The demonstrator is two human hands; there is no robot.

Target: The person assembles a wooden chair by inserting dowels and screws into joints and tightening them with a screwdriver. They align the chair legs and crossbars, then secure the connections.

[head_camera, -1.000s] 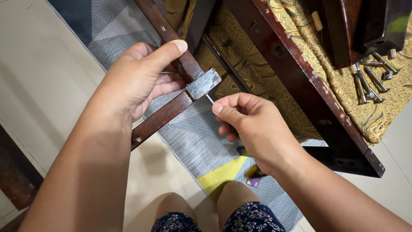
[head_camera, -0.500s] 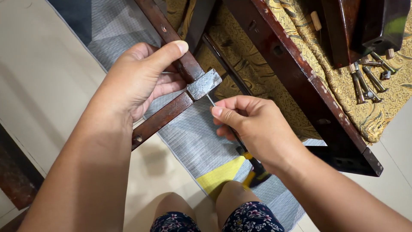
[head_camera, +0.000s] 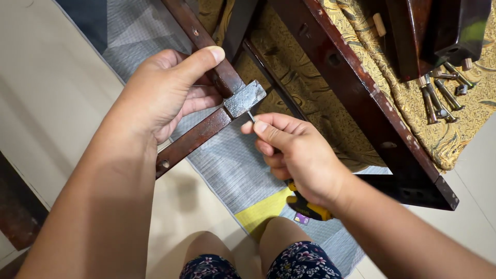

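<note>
Left hand (head_camera: 165,95) grips a dark wooden frame (head_camera: 194,137) at its corner, thumb stretched along the top rail and fingers curled underneath. Just beyond the thumb, at the joint where two rails meet, sits a grey metal bracket (head_camera: 245,98). Right hand (head_camera: 299,155) is closed around a screwdriver (head_camera: 309,207), whose yellow and black handle pokes out below the palm; thumb and forefinger pinch the thin metal shaft, and its tip meets the lower edge of the bracket. Whether a screw sits under the tip cannot be seen.

Further out from the right hand, a larger dark wooden beam (head_camera: 361,103) with open holes lies across a gold patterned cloth (head_camera: 413,98). At the far side of that cloth lie several loose bolts (head_camera: 439,98) and a pale wooden dowel (head_camera: 380,24), none fitted to anything. Under both hands spreads a grey woven mat (head_camera: 232,165) with a yellow patch, on a pale floor (head_camera: 46,93).

Judging from this, the job looks partly done: the bracket is in place at the corner, but bolts lie unused and the beam's holes are empty.
</note>
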